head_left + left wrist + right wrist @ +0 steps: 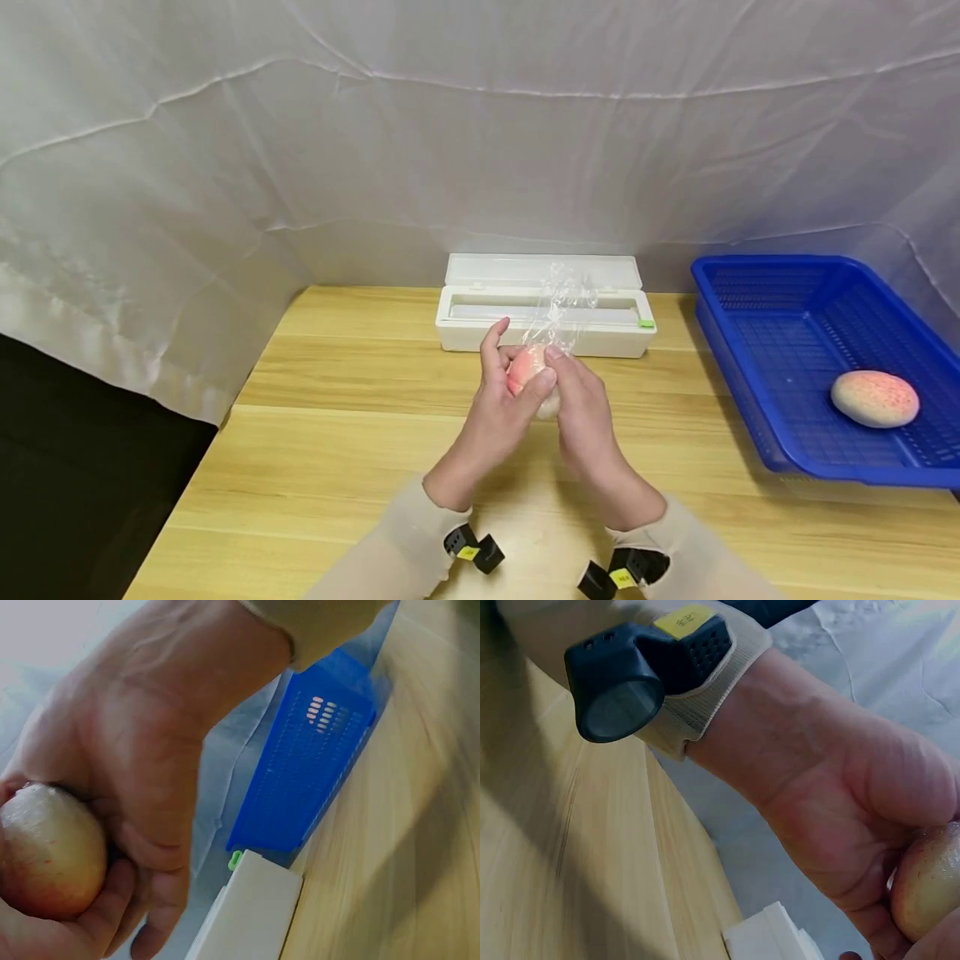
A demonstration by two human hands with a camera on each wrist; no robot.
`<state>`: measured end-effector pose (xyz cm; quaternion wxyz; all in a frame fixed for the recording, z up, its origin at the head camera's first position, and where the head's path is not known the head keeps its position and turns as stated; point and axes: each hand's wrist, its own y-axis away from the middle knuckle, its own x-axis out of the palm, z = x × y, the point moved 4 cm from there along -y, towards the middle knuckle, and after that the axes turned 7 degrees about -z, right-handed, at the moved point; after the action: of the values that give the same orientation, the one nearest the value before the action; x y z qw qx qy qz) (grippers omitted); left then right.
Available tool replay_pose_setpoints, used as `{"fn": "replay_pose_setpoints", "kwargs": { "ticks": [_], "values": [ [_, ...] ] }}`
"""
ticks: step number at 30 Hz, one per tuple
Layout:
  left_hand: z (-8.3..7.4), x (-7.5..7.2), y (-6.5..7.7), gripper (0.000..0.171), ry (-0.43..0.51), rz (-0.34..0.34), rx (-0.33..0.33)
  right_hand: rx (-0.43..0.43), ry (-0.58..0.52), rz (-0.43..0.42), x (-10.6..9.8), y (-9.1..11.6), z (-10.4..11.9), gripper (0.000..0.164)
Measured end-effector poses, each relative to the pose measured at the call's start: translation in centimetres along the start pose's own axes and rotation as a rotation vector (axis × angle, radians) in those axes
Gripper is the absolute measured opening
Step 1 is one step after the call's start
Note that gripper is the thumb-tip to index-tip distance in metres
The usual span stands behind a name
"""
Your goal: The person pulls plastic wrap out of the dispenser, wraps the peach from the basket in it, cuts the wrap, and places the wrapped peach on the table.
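Note:
A pink and cream peach (527, 367) is held between both hands above the table, in front of the white box. My left hand (498, 412) grips its left side, thumb across the near face and index finger raised. On the other side my right hand (585, 408) curls round it, thumb on top. Clear cling film (558, 304) sticks up crumpled from the far side of the peach. Both wrist views show the peach (56, 855) enclosed by palms and fingers, its surface glossy; film under the fingers is mostly hidden.
Behind the hands stands a white cling film dispenser (543, 340), its lid raised and a roll inside, with a green piece (646, 323) at its right end. A blue basket (731, 367) at the right holds another peach (873, 398). Grey cloth (480, 167) hangs behind the wooden table (315, 467).

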<state>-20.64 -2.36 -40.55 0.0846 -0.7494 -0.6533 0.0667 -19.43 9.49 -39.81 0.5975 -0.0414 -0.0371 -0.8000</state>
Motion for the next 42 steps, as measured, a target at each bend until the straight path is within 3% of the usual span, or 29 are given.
{"fn": "replay_pose_setpoints", "kwargs": {
  "ticks": [6, 11, 16, 23, 27, 33, 39, 42],
  "values": [
    [0.0, 0.2, 0.1, 0.064, 0.021, -0.135, 0.002, -0.03, 0.121, -0.058, 0.4, 0.6, -0.3, 0.049],
    [0.3, 0.2, 0.1, 0.059, 0.098, -0.165, -0.058, -0.01, 0.163, -0.12, 0.5, 0.8, -0.8, 0.052],
    [0.3, -0.1, -0.1, 0.054, 0.148, -0.203, -0.091, -0.044, 0.175, -0.077, 0.8, 0.9, -1.0, 0.052],
    [0.1, -0.1, -0.1, 0.054, 0.111, -0.206, -0.071, 0.053, 0.068, -0.013, 0.8, 0.5, -0.9, 0.05],
    [0.0, 0.0, -0.1, 0.055, 0.075, -0.189, -0.041, 0.03, 0.029, 0.04, 1.2, 0.5, -0.7, 0.042],
    [-0.1, -0.1, 0.0, 0.055, 0.084, -0.173, -0.026, 0.023, 0.083, -0.05, 1.0, 0.4, -0.7, 0.048],
    [0.3, -0.3, -0.3, 0.053, 0.081, -0.19, -0.114, 0.083, -0.044, 0.015, 0.9, 0.0, -1.1, 0.055],
    [0.5, -0.3, -0.4, 0.052, 0.147, -0.21, -0.174, 0.104, -0.078, 0.062, 0.9, -0.3, -1.7, 0.061]
  ]
}}
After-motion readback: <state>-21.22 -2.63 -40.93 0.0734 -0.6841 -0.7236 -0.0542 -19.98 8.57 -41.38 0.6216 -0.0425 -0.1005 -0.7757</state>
